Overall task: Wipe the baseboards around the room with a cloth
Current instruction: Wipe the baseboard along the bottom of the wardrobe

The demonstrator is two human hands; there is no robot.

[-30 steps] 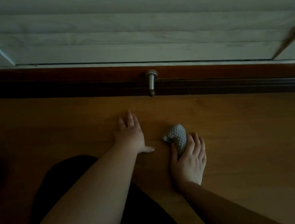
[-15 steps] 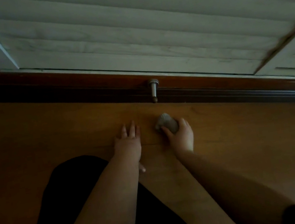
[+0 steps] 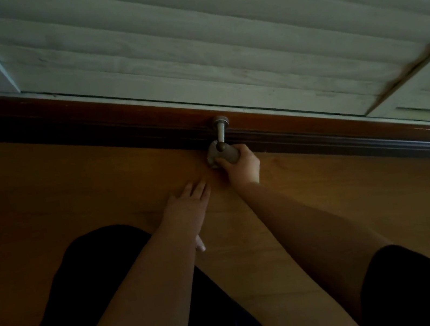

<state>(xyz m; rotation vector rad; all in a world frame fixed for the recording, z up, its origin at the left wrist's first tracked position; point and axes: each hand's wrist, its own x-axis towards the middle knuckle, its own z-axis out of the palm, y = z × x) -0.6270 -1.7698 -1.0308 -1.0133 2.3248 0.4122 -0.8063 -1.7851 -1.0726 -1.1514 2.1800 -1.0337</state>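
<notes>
Kneeling on the wooden floor (image 3: 42, 191), a person is facing a dark baseboard (image 3: 318, 140) that is running from the left edge of the view down toward the right edge, under a pale slatted panel (image 3: 187, 39). Starting at the left, that stretch of baseboard is lying in deep shadow, and nothing is touching it there. Moving toward the middle, the left hand (image 3: 189, 204) is resting flat on the floor with its fingers straight and spread a little, holding nothing; it is sitting well short of the baseboard and appears to be propping the body. Just to its right and farther forward, the right hand (image 3: 242, 164) is gripping a small grey cloth (image 3: 221, 156), fingers curled round it, and pressing it against the foot of the baseboard directly beneath a metal door stop (image 3: 221, 130) that is sticking out from the trim. The stop's tip is overlapping the cloth, so whether the two are touching is not clear.

The relation that matters is this: the baseboard's long axis is stretching sideways across the reach, and the right hand is already at it while the left is hanging back. Any stroke would likely be running along that axis, with the door stop standing as the obstacle to work around. To the right, a long length of baseboard is lying open beyond the hand.
</notes>
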